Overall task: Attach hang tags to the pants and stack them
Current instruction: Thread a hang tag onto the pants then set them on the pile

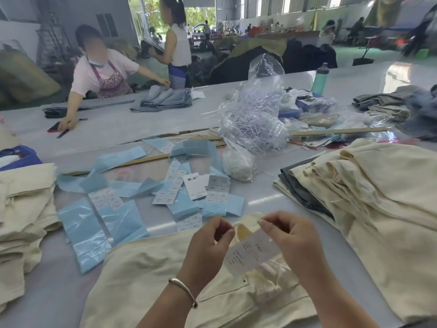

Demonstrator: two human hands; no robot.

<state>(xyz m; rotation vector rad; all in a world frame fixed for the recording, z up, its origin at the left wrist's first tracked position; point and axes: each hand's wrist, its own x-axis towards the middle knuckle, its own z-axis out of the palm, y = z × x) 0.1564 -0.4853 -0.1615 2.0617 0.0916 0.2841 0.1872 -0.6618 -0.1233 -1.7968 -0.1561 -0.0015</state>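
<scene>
White hang tag over cream pants

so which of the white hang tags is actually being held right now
The white paper hang tag pinched in the right hand over the cream pants; the other tags lie loose on the table among blue sheets.

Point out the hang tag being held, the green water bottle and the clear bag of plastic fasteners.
hang tag (250,255), head view, on its printed face.
green water bottle (319,81), head view, on its body.
clear bag of plastic fasteners (255,114), head view, on the bag's middle.
</scene>
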